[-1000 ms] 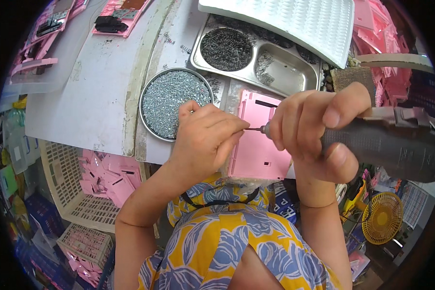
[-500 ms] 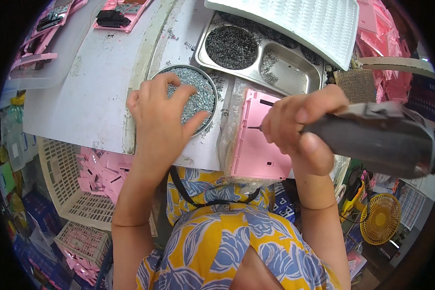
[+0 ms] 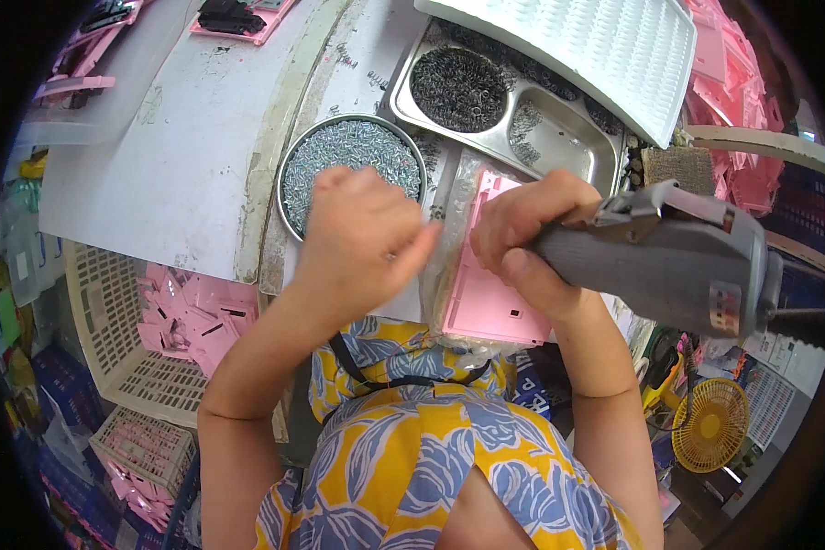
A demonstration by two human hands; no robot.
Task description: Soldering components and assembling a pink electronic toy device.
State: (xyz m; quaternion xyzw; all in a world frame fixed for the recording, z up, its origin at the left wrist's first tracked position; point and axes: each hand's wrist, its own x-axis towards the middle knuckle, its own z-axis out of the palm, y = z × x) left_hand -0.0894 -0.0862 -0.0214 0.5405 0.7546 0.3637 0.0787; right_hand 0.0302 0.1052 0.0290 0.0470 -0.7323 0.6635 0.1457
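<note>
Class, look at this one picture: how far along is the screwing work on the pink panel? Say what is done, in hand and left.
Done: cannot tell; driven screws are hidden. In hand: the right hand grips the grey power screwdriver over the pink panel; the left hand is pinched shut beside the round dish of screws. Left: many pink parts fill the basket.

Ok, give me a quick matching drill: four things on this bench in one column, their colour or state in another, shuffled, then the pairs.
1. round dish
2. flat panel
3. power screwdriver
4. small fan

a. yellow, below the bench
b. grey, gripped by the right hand
c. pink, under the driver
d. filled with silver screws

Pairs: 1-d, 2-c, 3-b, 4-a
</note>
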